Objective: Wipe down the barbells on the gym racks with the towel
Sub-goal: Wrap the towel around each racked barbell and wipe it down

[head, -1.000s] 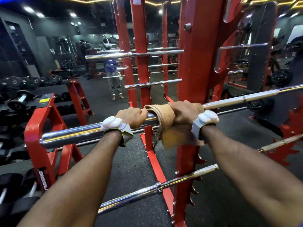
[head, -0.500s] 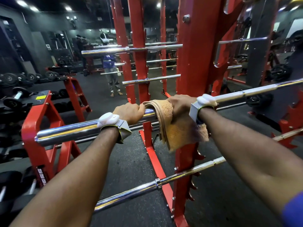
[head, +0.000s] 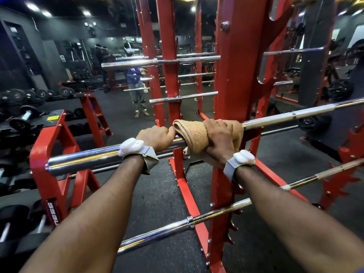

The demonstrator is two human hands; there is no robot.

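Head camera: left hand (head: 155, 137) curls round the barbell (head: 88, 158), just beside the towel (head: 192, 134) that the right hand (head: 218, 140) clamps around the bar, at the red upright (head: 234, 75). Bare chrome runs free leftward to the sleeve's end.

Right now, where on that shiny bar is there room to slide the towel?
Bare barbell runs from the left hand out to its left end, and from the right hand rightward past the red upright. The middle is crowded: both hands and the towel sit together.
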